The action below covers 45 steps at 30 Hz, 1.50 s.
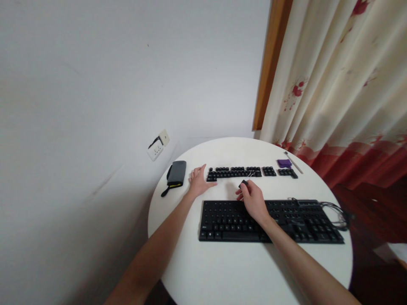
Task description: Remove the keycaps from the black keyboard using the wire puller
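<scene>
Left hand (pixel 197 182): spread wide, thumb well away from index finger, with nothing in its grasp; at the left end of the keycaps (pixel 233 174), thumb tip just beside the lowest one; touching or not, too small to tell.
Right hand (pixel 254 201): curled in a pinch around a small black piece (pixel 243 184); above the far edge of the keyboard (pixel 229 235), hiding part of it.
Black piece: partly covered by fingers, in the strip between keycaps and keyboard.
Wires (pixel 251 174): thin, bright, against the keycaps just beyond the black piece; joined to it or not, cannot tell.
Keycaps: loose, black, laid out in rows across the table (pixel 229 271); in a long block at left, then two smaller groups to the right.
Keyboard: flat on the near side of the table, with caps in place in the bottom row at left.
Cable (pixel 343 228): looped at the keyboard's right end.
Pouch (pixel 177 173): grey, yellow-edged, left of the left hand.
Cloth (pixel 284 163): purple, just beyond the rightmost keycaps.
Brush (pixel 294 162): slim, aslant beside the cloth.
</scene>
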Tool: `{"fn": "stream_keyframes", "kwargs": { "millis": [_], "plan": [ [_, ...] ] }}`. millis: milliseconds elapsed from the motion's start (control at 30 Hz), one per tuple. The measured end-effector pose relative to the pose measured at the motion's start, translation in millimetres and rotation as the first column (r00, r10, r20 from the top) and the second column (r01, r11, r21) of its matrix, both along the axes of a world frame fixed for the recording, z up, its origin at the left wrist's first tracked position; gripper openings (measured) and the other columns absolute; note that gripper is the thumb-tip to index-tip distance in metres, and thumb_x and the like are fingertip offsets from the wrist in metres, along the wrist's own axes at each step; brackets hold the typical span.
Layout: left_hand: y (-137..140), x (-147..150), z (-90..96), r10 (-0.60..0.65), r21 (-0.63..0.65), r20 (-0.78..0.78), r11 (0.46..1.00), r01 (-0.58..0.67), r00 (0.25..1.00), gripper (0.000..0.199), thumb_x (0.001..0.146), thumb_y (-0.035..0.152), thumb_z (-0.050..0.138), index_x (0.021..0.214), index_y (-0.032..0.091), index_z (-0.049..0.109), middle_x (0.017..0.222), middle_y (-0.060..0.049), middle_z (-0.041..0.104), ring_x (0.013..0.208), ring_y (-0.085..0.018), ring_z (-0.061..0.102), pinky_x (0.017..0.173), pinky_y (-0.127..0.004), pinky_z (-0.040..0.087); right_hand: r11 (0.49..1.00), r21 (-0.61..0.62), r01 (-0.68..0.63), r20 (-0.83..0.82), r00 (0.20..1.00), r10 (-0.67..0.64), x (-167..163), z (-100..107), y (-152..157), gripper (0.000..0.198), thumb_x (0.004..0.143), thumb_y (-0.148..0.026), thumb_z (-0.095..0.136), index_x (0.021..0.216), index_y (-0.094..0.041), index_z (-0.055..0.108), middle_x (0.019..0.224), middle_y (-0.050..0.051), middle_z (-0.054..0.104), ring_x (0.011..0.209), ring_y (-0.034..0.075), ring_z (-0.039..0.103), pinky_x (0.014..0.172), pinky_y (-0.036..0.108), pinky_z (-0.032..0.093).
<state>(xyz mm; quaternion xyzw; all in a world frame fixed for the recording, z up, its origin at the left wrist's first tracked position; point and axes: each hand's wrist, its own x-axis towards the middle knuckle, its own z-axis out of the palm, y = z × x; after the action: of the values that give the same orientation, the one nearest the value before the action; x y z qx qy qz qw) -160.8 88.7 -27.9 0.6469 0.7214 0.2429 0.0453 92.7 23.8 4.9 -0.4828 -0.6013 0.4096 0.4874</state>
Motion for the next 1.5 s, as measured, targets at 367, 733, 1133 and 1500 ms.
{"fn": "stream_keyframes", "kwargs": {
  "millis": [367,733,1133,1500],
  "plan": [
    [2.7,3.5,-1.6,0.045,-0.026,-0.006,0.999,-0.045,0.999,0.1,0.064,0.061,0.076,0.147,0.031,0.029,0.139,-0.012,0.042,0.127,-0.036,0.04,0.101,-0.047,0.034,1.0,0.001,-0.011,0.011,1.0,0.011,-1.1,0.1,0.0,0.034,0.094,-0.05,0.045,0.079,-0.02,0.051,0.073,0.005,0.069,0.055,0.016,0.064,0.055,0.027,0.049],
    [4.7,1.8,-2.4,0.056,-0.032,-0.01,0.998,-0.057,0.998,0.098,0.065,0.06,0.076,0.147,0.029,0.031,0.139,-0.012,0.042,0.128,-0.035,0.04,0.102,-0.045,0.035,1.0,0.001,-0.014,0.006,1.0,0.014,-0.6,-1.7,-0.1,0.033,0.095,-0.049,0.044,0.08,-0.02,0.05,0.073,0.005,0.069,0.055,0.016,0.065,0.054,0.026,0.049],
    [4.1,0.6,-2.8,0.044,-0.028,0.005,0.999,-0.044,0.999,0.097,0.065,0.059,0.075,0.147,0.029,0.031,0.138,-0.012,0.042,0.129,-0.035,0.039,0.104,-0.046,0.034,1.0,0.001,-0.018,-0.001,1.0,0.018,-1.0,-0.8,-0.4,0.033,0.095,-0.049,0.045,0.08,-0.02,0.05,0.073,0.004,0.069,0.055,0.016,0.065,0.054,0.026,0.049],
    [4.9,0.1,-4.4,0.045,-0.02,-0.018,0.999,-0.045,0.999,0.096,0.066,0.059,0.075,0.146,0.029,0.032,0.138,-0.012,0.043,0.128,-0.034,0.041,0.102,-0.045,0.035,1.0,0.007,-0.018,0.02,1.0,0.018,-1.7,-1.3,-0.7,0.032,0.095,-0.048,0.045,0.08,-0.021,0.05,0.074,0.004,0.069,0.055,0.016,0.064,0.055,0.027,0.048]
  ]
}}
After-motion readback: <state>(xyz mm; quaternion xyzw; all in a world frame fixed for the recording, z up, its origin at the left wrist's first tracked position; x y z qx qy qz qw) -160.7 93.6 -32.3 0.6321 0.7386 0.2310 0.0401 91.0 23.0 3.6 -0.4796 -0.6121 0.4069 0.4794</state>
